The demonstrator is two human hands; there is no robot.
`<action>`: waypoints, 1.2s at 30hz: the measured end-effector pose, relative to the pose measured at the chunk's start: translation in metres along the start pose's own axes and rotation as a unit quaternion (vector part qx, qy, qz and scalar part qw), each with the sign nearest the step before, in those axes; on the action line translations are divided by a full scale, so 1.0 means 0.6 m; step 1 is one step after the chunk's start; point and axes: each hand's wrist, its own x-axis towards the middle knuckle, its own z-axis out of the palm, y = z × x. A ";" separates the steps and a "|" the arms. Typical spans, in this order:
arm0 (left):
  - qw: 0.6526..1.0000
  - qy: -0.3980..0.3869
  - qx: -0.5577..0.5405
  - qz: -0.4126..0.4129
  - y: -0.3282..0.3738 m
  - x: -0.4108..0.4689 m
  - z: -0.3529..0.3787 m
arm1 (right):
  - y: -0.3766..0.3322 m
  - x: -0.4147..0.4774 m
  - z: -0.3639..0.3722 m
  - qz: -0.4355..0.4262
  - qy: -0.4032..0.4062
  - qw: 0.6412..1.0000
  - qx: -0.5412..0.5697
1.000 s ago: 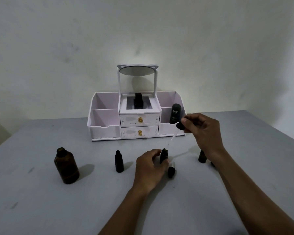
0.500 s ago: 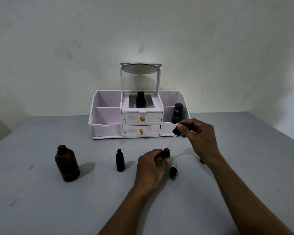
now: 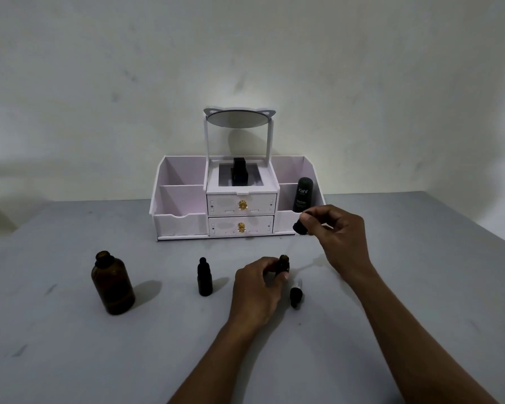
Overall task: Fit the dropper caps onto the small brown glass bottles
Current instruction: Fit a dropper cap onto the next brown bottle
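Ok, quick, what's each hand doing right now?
Left hand: grips the small brown glass bottle upright on the grey table.
Right hand: pinches a black dropper cap, raised off the table.

My left grip [image 3: 257,287] pinches a small brown bottle [image 3: 283,262] upright on the counter [image 3: 70,345], the bottle's neck showing above. My right grip [image 3: 338,231] hangs up and to the right of it, pinching a black dropper cap [image 3: 300,227]. The glass tube [image 3: 292,244] slants down toward the bottle's mouth, too faint to tell if the tip is in. Just right of my left grip a second dropper cap [image 3: 296,295] lies on its side. To its left stands a capped small bottle [image 3: 204,277], farther left a large brown bottle [image 3: 113,284]. Behind my right grip, a dark tube [image 3: 303,193] stands in a white organizer [image 3: 184,205].
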 end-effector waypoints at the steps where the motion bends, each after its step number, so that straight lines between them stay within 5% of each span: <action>1: 1.000 0.000 -0.002 0.002 0.000 0.000 0.000 | 0.000 0.000 0.001 0.001 -0.001 1.000 0.002; 23: 0.999 -0.018 0.006 -0.028 0.003 -0.002 -0.001 | -0.045 0.014 -0.023 -0.015 0.024 0.999 0.033; 36: 0.984 -0.075 -0.133 -0.087 -0.008 -0.131 -0.097 | -0.189 0.015 0.039 -0.045 -0.047 0.986 0.152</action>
